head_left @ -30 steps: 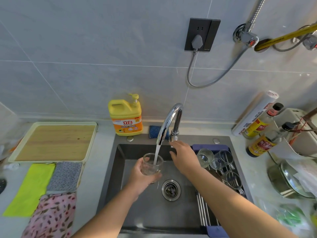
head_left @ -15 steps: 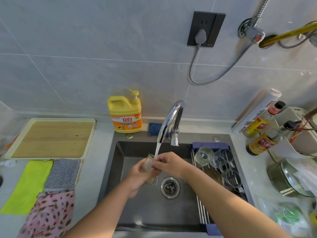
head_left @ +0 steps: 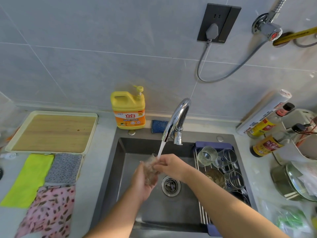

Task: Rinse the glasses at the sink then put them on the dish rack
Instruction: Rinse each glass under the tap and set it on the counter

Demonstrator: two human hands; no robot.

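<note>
**Glass under the running tap**

Clear and blurred by water, the glass (head_left: 151, 166) sits tilted over the sink (head_left: 120, 169), just left of the drain (head_left: 170, 186) and right under the stream falling from the tap (head_left: 176, 121). The left hand (head_left: 143, 182) cups it from below, fingers (head_left: 152, 183) wrapped round its lower part. The right hand (head_left: 170, 166) comes in from the rack side, and its fingers (head_left: 158, 166) are closed on the rim end of the glass, where the water lands. Both hands touch the glass; how far the right fingers reach inside I cannot tell through the splash.

Right of the drain, the rack (head_left: 214, 145) lies across the sink. It carries a ribbed glass (head_left: 206, 154) at its far end, with more clear glasses (head_left: 228, 158) beside and nearer than it, lying at angles.

Behind the sink, on the surface (head_left: 103, 152), a yellow soap bottle (head_left: 128, 112) stands by the wall, and a blue sponge (head_left: 158, 126) lies between it and the tap. Left of the sink are a wooden tray (head_left: 53, 132) and, nearer, three cloths: lime (head_left: 27, 179), grey (head_left: 64, 168) and pink flowered (head_left: 48, 212). Right of the sink stand two sauce bottles (head_left: 267, 146) and a pot lid (head_left: 298, 182).
</note>
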